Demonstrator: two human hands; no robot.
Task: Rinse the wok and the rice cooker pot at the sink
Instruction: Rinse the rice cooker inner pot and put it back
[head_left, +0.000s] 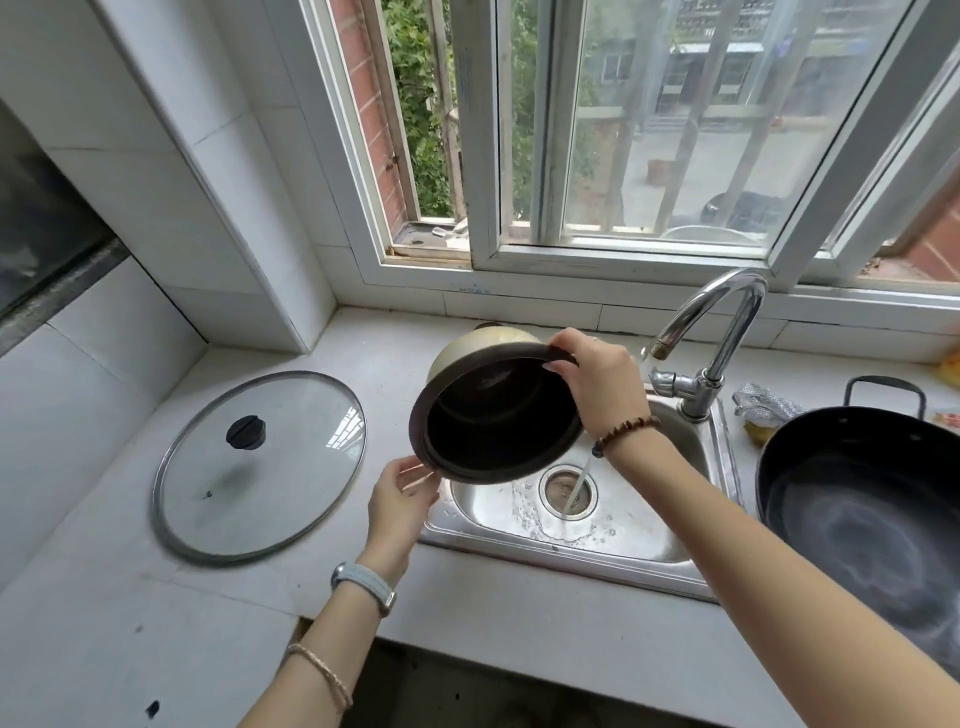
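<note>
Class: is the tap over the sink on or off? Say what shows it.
On. A stream of water falls from the faucet spout onto the drain of the sink.

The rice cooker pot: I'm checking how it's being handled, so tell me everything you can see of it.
The rice cooker pot is round, pale cream outside, dark inside, with a dark flanged rim. It is held tipped on its side, mouth toward the camera, above the left of the steel sink. The right hand grips its upper right rim; the left hand pinches the lower left rim.
</note>
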